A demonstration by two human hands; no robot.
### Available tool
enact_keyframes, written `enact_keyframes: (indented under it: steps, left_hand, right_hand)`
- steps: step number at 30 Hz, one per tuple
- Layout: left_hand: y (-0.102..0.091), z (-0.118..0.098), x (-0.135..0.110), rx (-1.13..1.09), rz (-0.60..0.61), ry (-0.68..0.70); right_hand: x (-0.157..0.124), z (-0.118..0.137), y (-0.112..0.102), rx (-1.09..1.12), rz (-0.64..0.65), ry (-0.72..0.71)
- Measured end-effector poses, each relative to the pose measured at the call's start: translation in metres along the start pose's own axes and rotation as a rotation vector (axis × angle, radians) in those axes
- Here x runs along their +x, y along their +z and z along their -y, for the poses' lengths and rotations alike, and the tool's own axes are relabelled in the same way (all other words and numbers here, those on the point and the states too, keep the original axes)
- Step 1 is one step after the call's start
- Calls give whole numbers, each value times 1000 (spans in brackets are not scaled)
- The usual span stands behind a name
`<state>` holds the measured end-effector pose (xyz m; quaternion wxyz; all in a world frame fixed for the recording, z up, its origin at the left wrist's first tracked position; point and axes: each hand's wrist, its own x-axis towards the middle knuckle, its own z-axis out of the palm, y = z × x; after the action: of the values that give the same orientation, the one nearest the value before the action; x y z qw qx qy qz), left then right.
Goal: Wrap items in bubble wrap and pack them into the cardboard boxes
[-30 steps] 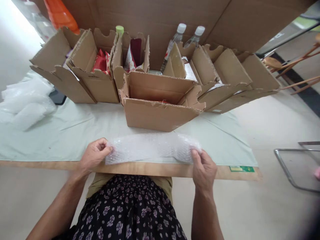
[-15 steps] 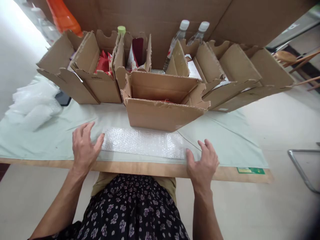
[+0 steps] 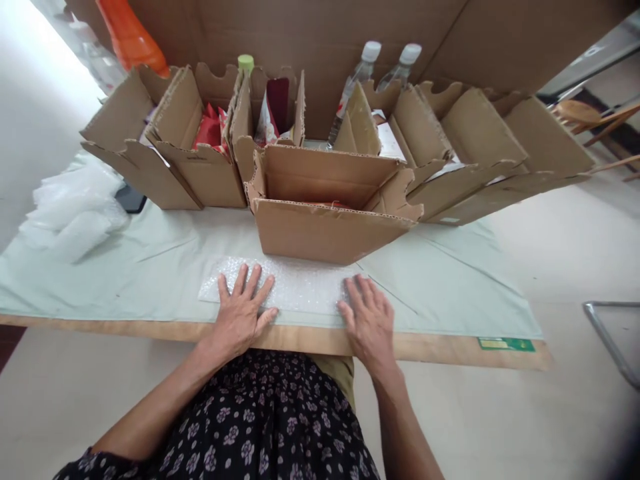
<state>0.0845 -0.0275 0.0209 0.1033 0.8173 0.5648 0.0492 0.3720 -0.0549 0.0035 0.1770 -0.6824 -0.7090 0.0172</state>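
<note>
A long, flat strip of clear bubble wrap [image 3: 305, 287] lies along the near side of the table, just in front of a cardboard box. My left hand [image 3: 243, 310] rests flat on its left part, fingers spread and thumb pointing right. On the right end of the strip lies my right hand [image 3: 367, 313], palm down, with its fingers stretched out and slightly apart. Neither hand grips anything. Parts of the bubble wrap are hidden under both hands.
An open cardboard box [image 3: 330, 233] stands right behind the strip. More open boxes [image 3: 175, 177] line the back, some with red packets [image 3: 210, 127]. Clear bottles [image 3: 355, 77] and an orange bottle [image 3: 133, 43] stand behind. Crumpled bubble wrap [image 3: 75, 210] lies at left on the green cloth [image 3: 450, 280].
Both hands have moved inward from beside the strip's two ends and now lie flat on the bubble wrap. The boxes have stayed in place.
</note>
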Motion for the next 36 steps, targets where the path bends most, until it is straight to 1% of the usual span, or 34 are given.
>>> enact_keyframes:
  steps: [2, 4, 6, 7, 8, 9, 11, 12, 14, 16, 18, 20, 22, 24, 25, 26, 27, 28, 30, 32, 34, 35, 36]
  left_hand:
    - [-5, 6, -2, -55, -38, -21]
    - [-10, 17, -6, -82, -161, -104]
    - [-16, 33, -10, -60, -332, -252]
    - [-18, 41, -11, -42, -395, -325]
    - [-19, 48, -13, -30, -428, -383]
    - [-19, 54, -14, -28, -437, -424]
    - [-20, 60, -15, -58, -427, -460]
    - [-21, 61, -15, -85, -428, -461]
    - [-26, 64, -16, -169, -440, -463]
    - [-37, 69, -14, -279, -424, -480]
    - [-53, 80, -4, -346, -412, -483]
    - [-68, 92, 17, -315, -435, -427]
    - [-78, 100, 48, -231, -458, -323]
    - [-80, 101, 79, -163, -451, -245]
    - [-79, 98, 89, -139, -450, -225]
    - [-76, 94, 95, -131, -456, -209]
    - [-73, 89, 94, -146, -463, -188]
    - [-68, 83, 87, -190, -461, -155]
    - [-59, 71, 56, -368, -399, -56]
    - [-49, 61, 13, -655, -231, 35]
    - [-42, 56, -26, -997, -85, 45]
    - [-38, 55, -41, -1139, -50, 39]
    - [-35, 54, -51, -1247, -40, 22]
  right_hand:
    - [-7, -24, -7, -26, -88, 109]
    - [-6, -35, -10, -40, -170, 179]
    - [2, -34, -8, -41, -213, 198]
    - [8, -31, -6, -34, -216, 193]
    - [14, -27, -3, -18, -211, 183]
    - [19, -22, -1, 10, -203, 170]
    - [24, -13, -1, 111, -196, 160]
    - [22, -9, -3, 186, -198, 177]
    - [12, 0, -11, 390, -185, 262]
    - [-6, 14, -23, 669, -109, 383]
    - [-25, 35, -32, 945, 42, 480]
    - [-39, 60, -35, 1123, 218, 520]
    - [-46, 84, -32, 1206, 375, 524]
    - [-47, 104, -26, 1261, 514, 518]
    - [-46, 111, -23, 1283, 571, 519]
    - [-44, 116, -20, 1299, 617, 521]
    - [-43, 119, -18, 1312, 658, 523]
    - [-42, 120, -18, 1325, 690, 523]
    - [-39, 121, -18, 1367, 746, 523]
    - [-33, 122, -20, 1439, 794, 505]
    - [-21, 126, -20, 1533, 797, 470]
    - [-13, 129, -19, 1580, 776, 455]
    - [-4, 133, -17, 1625, 747, 441]
